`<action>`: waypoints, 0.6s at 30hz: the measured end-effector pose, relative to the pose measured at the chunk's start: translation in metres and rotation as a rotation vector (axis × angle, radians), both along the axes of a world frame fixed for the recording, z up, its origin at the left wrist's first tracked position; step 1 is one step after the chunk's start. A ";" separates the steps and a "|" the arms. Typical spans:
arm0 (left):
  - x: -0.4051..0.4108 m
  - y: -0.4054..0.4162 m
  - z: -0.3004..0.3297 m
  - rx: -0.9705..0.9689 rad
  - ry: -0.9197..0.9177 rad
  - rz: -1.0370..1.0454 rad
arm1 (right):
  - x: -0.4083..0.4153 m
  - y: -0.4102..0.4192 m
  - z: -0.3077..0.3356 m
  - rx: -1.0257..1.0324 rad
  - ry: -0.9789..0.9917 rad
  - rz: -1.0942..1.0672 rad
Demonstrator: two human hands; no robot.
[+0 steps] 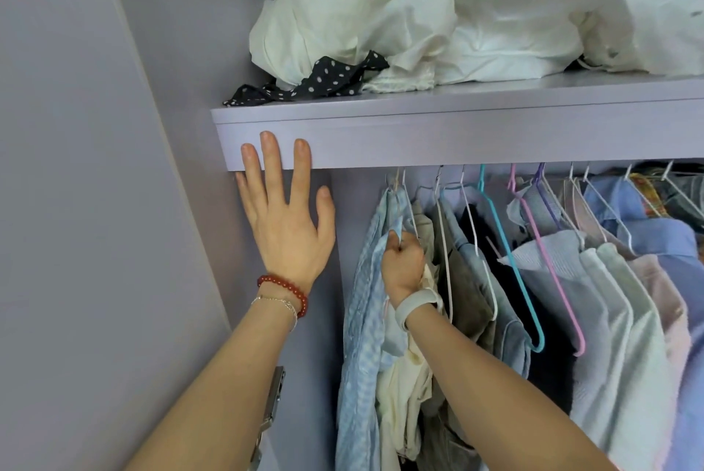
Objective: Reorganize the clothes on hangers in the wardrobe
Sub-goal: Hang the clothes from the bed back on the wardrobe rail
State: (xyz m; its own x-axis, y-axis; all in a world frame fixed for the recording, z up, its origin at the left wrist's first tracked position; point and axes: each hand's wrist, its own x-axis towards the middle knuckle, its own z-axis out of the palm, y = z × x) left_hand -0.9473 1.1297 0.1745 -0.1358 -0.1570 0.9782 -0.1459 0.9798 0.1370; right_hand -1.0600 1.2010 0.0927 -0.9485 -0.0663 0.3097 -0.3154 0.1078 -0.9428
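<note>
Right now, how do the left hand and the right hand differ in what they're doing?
The left hand lies flat with fingers spread against the front edge of the shelf; the right hand is curled, gripping the light blue shirt. The left hand is higher, at the shelf; the right hand is lower, among the hanging clothes. The left wrist wears a red bead bracelet, the right a pale band.

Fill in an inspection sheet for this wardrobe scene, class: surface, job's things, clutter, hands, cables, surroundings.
Surface: lilac shelf above the hanging clothes.
Job's things: shirts on hangers in a row; teal hanger and pink hanger among them.
Clutter: white bundles and polka-dot cloth on the shelf.
Hands: left hand flat against the shelf edge; right hand grips the light blue garment.
Cables: nothing seen.
Surroundings: lilac wardrobe wall, door hinge.
</note>
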 end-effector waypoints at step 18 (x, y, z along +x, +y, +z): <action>0.009 0.058 -0.036 0.284 -0.099 -0.095 | 0.056 0.144 -0.011 0.480 0.485 0.095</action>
State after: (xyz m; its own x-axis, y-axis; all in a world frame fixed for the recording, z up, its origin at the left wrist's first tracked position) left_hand -0.9388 1.1881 0.1386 -0.2554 -0.4037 0.8785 -0.0818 0.9144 0.3964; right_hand -1.0045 1.3453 0.0819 -0.6933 -0.3781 0.6135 -0.7184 0.4290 -0.5476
